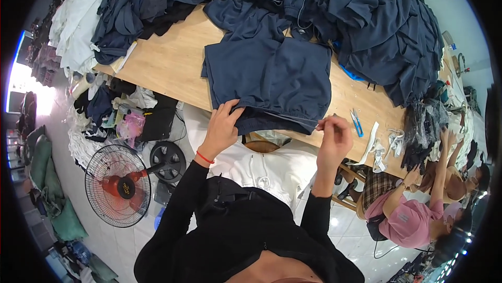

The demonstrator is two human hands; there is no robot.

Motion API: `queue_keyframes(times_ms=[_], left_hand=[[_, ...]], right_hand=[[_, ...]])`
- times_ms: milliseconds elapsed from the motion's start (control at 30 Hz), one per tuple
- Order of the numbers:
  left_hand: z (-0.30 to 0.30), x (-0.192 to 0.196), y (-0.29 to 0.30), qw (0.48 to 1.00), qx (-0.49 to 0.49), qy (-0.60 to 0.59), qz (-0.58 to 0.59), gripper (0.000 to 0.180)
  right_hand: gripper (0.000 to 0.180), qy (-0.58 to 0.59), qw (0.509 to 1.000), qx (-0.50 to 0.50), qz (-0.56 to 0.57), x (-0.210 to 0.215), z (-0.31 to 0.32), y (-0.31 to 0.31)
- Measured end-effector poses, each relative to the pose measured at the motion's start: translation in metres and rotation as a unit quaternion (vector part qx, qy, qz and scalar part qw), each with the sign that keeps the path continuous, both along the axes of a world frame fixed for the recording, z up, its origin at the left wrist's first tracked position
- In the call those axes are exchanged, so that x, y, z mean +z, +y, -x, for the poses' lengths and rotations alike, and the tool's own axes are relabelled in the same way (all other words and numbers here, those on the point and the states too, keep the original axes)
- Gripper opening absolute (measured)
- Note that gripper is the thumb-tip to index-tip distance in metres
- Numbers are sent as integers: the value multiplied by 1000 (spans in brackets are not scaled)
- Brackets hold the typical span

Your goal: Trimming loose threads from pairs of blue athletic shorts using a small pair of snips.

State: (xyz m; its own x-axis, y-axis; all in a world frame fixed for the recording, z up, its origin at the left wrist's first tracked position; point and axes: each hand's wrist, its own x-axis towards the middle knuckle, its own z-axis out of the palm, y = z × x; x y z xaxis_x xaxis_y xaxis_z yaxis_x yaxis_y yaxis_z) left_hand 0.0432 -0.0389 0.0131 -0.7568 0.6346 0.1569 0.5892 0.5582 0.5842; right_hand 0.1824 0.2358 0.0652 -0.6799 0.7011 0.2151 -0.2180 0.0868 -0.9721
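The left hand (224,126) over there is gripping a navy garment (269,76) lying along the wooden table (167,55)'s near edge, while the right hand (335,136) is pinching a thin cord (294,118) by its waistband (266,123).

And here at the left of the frame, the standing fan (110,185) shows the one bit of lettering to be seen: small yellowish print on the dark round hub (125,187), right at the middle of the wire cage, too tiny to make out! Over to the lower right now, the pink shirt (415,225) bears a pale mark (403,217), a few short slanting bars. Words or numbers that can be read: none.
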Motion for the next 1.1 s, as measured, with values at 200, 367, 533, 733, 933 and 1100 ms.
queue_keyframes(times_ms=[200, 367, 533, 733, 933, 1100], left_hand=[[2, 27, 18, 994, -54, -3, -93, 62], [-15, 79, 31, 984, -85, 10, -158, 64], [-11, 76, 9, 986, -15, -11, -166, 65], [-8, 71, 1, 982, 44, -101, -152, 71], [1, 61, 0, 993, 35, -52, -102, 74], [2, 48, 8, 996, 28, 22, -85, 63]], right_hand=[[21, -21, 906, 287, -311, -13, 37, -70], [16, -266, 849, 95, -447, -115, 71, -30], [19, -259, 814, 186, -486, -91, 52, -37], [30, -282, 802, 321, -418, 14, 16, -54], [70, -323, 835, 107, -433, -20, 12, -39], [77, -307, 839, 140, -427, -29, 14, -48]])
